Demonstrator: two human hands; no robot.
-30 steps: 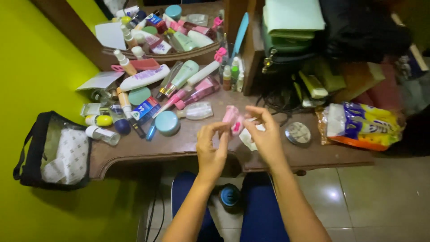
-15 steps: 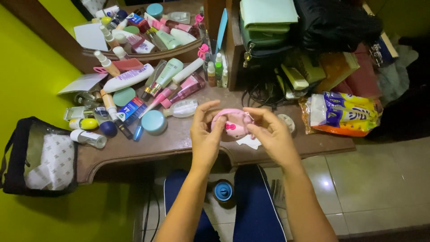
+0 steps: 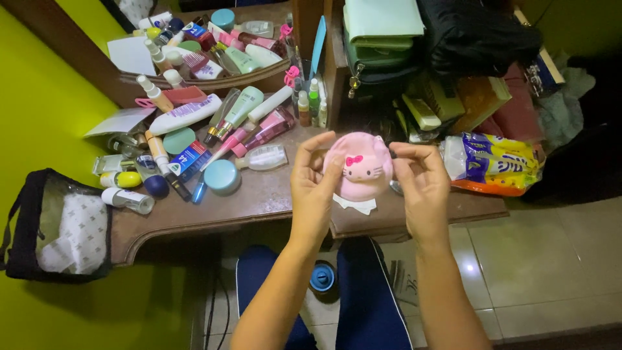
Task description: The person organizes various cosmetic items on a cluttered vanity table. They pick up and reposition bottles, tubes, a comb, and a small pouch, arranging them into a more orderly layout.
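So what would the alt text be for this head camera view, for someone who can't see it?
Two bare hands, left hand and right hand, hold up a round pink pouch with a cartoon cat face above a brown dressing table. Tubes, bottles and a teal round jar clutter the table's left side; a black mesh bag hangs beside it.

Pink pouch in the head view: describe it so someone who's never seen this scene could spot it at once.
Start at the brown wooden dressing table, its left half strewn with tubes and bottles. Above its front edge, right of the round teal jar, the left hand and right hand hold up the pink pouch between them. It is the only soft, round pink item, showing a cartoon cat face with a darker pink bow.
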